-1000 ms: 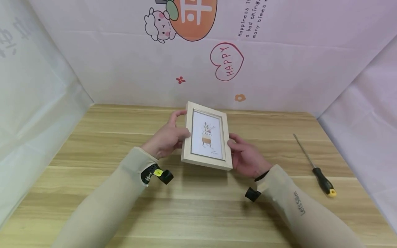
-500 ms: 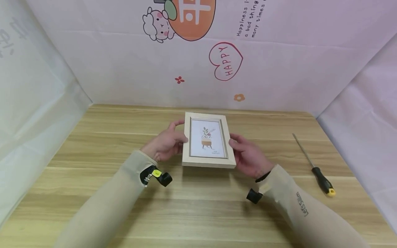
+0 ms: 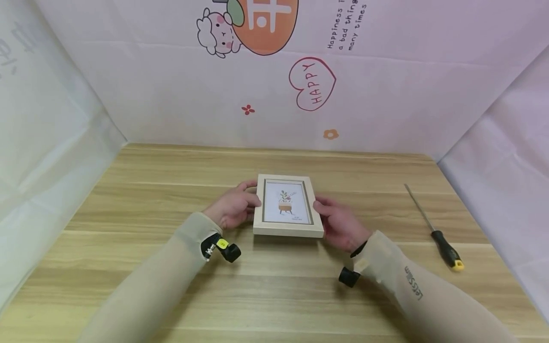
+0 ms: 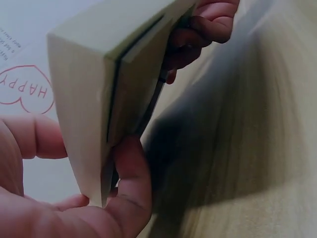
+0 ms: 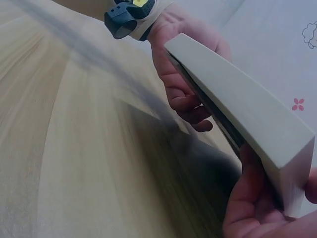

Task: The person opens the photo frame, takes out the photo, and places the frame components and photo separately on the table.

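Note:
A cream picture frame [image 3: 288, 229] with a potted-plant print faces up above the wooden table, held between both hands. On its left edge, the left hand [image 3: 233, 206] grips with the thumb on the front and curled fingers behind. My right hand [image 3: 342, 224] pinches the opposite edge, thumb on top and fingers beneath. Seen in the left wrist view, the picture frame [image 4: 81, 99] shows its side and part of its recessed back. The right wrist view has the picture frame [image 5: 242, 104] raised off the table, its shadow below; most of the back is hidden there.
A screwdriver [image 3: 446, 248] with a black and yellow handle lies on the table [image 3: 274, 295] at the right, its shaft pointing away. White printed cloth [image 3: 386, 105] stands behind the table's far edge, with more cloth at both sides.
Both hands have lowered the picture frame toward the table and brought it nearer. Its earlier slant has levelled, so it lies flatter and straighter. The screwdriver has not moved.

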`<state>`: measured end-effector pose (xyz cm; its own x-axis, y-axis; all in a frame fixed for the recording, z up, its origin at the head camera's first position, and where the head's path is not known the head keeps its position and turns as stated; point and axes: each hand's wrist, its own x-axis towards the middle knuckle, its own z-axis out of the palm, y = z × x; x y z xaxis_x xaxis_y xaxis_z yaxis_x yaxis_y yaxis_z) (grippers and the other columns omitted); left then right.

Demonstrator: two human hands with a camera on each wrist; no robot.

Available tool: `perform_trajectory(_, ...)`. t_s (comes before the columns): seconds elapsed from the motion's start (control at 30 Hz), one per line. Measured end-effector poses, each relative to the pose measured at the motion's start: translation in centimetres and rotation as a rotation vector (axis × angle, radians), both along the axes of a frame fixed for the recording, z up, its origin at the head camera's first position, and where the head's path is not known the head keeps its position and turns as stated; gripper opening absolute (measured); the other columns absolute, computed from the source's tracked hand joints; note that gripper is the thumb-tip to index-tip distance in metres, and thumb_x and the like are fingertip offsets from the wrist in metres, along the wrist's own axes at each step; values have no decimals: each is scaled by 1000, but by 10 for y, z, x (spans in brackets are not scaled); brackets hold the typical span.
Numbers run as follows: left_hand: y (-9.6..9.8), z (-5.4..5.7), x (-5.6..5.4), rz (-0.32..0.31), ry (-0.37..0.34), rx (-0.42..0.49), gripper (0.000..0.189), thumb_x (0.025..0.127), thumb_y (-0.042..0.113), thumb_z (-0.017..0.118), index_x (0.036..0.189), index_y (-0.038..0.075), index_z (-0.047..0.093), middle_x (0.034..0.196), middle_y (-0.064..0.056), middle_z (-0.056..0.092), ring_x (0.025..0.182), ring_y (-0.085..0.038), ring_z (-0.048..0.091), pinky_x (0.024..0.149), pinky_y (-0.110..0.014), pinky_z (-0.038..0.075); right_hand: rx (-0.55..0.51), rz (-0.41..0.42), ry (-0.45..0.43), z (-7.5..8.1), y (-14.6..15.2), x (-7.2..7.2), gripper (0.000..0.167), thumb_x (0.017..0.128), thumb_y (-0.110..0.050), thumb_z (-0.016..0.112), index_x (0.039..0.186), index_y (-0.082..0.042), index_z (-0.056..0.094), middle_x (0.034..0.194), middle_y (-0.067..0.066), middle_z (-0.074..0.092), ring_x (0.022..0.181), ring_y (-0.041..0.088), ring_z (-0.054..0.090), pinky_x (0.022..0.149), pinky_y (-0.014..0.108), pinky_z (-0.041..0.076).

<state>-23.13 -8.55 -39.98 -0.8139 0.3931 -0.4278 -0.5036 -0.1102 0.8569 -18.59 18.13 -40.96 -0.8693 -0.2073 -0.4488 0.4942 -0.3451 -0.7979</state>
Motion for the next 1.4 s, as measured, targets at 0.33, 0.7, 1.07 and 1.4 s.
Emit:
perform_trajectory(0.33, 6, -5, 1, 26, 45, -119, 82, 84, -15, 52, 154, 17, 25, 131, -25, 47, 92, -29, 57, 73, -34, 53, 32, 33, 21, -3, -2, -3, 53, 108, -12, 39, 158, -20, 25, 150, 13, 38, 117, 24, 54, 86, 36, 55)
perform_trajectory(0.7, 10, -10, 3, -32, 252, -472, 86, 81, -8, 60, 158, 15, 28, 161, -19, 21, 138, -32, 33, 107, -44, 38, 288, 149, 49, 4, -4, -3, 68, 100, -1, 51, 159, -19, 23, 140, 21, 47, 113, 30, 56, 88, 41, 54)
perform_trajectory(1.07, 15, -11, 6, -55, 299, -583, 82, 83, -8, 57, 158, 10, 27, 151, -25, 37, 135, -32, 39, 109, -45, 37, 698, 298, 189, 5, -2, -5, 74, 92, -7, 61, 158, -18, 29, 135, 19, 53, 94, 25, 66, 74, 38, 59)
perform_trajectory(1.4, 14, -3, 9, -104, 333, -653, 83, 82, -7, 60, 157, 8, 27, 159, -20, 27, 140, -36, 31, 113, -50, 29, 866, 377, 238, 4, -2, -7, 78, 92, -13, 63, 159, -19, 25, 125, 16, 60, 78, 24, 68, 68, 37, 58)
